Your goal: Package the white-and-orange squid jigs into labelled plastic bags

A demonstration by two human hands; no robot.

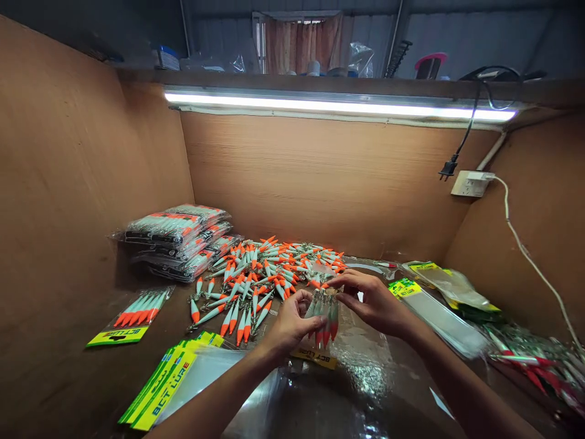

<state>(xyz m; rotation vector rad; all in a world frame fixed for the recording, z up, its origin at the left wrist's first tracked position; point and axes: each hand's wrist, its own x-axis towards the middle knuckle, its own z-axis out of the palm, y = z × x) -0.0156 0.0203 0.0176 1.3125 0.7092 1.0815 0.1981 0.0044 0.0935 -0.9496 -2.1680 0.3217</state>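
Note:
My left hand (297,323) is closed on the side of a clear plastic bag (325,332) with several fishing lures inside, pale-bodied with orange-red tips. The yellow printed header of this bag faces me, upside down. At the far end of the bag, my right hand (372,299) has its thumb and forefinger closed at the edge, beside the lures' metal ends. Just beyond both hands lies a loose heap of white-and-orange lures (247,283). A filled lure packet (141,308) rests on the table to the left.
Flat bags with yellow-green headers (183,378) lie at the front left, and more clear bags (441,317) at the right. Stacked packs of lures (178,238) stand at the back left. Red-and-silver lures (539,366) lie far right. A black plug (448,167) hangs above.

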